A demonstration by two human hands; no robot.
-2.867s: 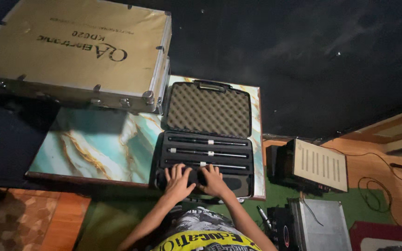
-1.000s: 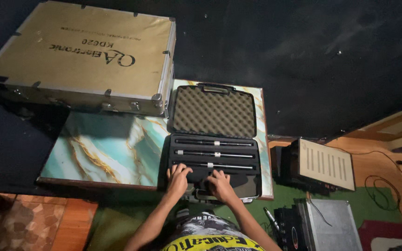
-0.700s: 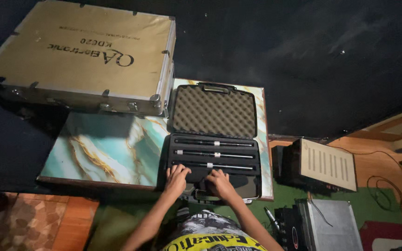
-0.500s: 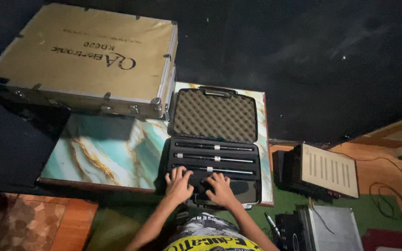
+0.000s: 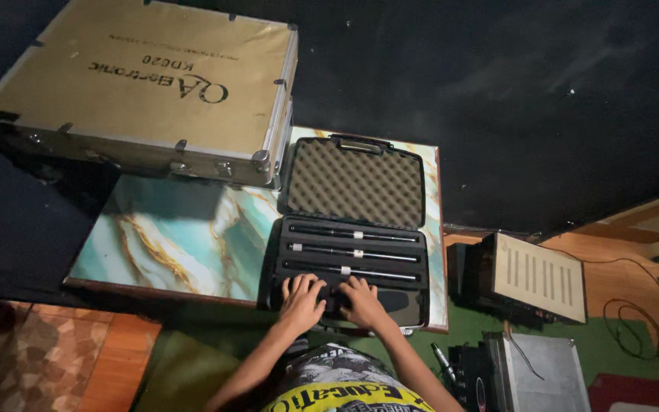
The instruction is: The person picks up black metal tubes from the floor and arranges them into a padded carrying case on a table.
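Observation:
An open black hard case [image 5: 351,263] lies on a marble-patterned tabletop [image 5: 184,236]. Its lid, lined with egg-crate foam [image 5: 354,181], stands tilted back. Three thin black rods [image 5: 352,252] with silver bands rest in slots of the foam base. My left hand [image 5: 301,299] and my right hand [image 5: 361,300] press side by side on the front row of the foam, fingers spread and bent. What lies under the fingers is hidden.
A large tan flight case with metal corners [image 5: 143,84] rests on the table's far left part. At right stand a dark box with a slotted light panel [image 5: 532,276] and a grey metal case [image 5: 547,374]. Cables [image 5: 634,320] lie on the wooden floor.
Both hands stay on the front of the case's foam; the fingers shift slightly. The view has drifted a little, nothing else moved.

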